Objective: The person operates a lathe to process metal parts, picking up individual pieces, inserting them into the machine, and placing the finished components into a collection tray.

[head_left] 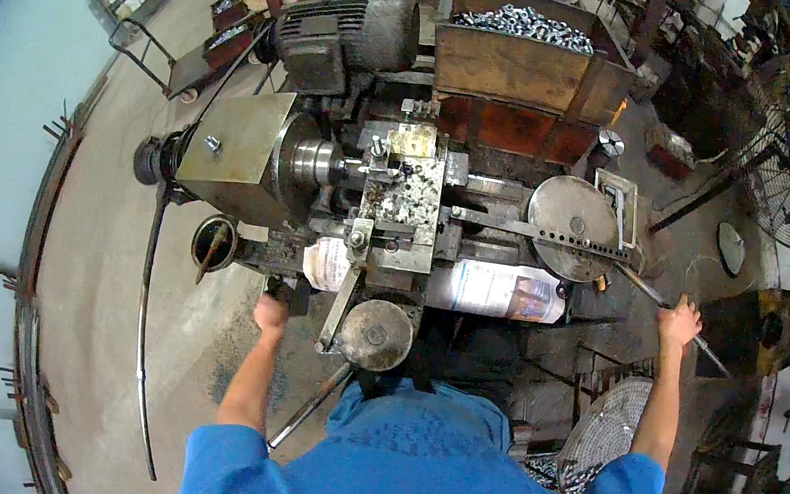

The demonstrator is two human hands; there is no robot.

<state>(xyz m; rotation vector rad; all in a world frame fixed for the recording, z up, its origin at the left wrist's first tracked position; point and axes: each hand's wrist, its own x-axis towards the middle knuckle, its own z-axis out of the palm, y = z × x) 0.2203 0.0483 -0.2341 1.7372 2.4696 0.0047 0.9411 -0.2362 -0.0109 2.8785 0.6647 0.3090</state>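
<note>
In the head view, the right hand [680,323] grasps a steel lever [642,286] that slants out past the right end of the lathe [408,193], running from a perforated flat bar [529,229] over a round metal disc [562,205]. The left hand [270,316] is curled near the lathe's front edge, left of the lower disc [377,336]; whether it grips anything, I cannot tell. A bucket [230,246] stands off the front left corner; beyond the rear edge, a large bin [506,71] holds small shiny metal parts [527,25].

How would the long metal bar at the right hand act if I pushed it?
The long metal bar would probably feel stiff, since it looks straight on both sides of the right hand. It would likely swing rather than roll away, because its far end seems joined to the flat bar with holes. Its shiny metal might feel slippery.
</note>
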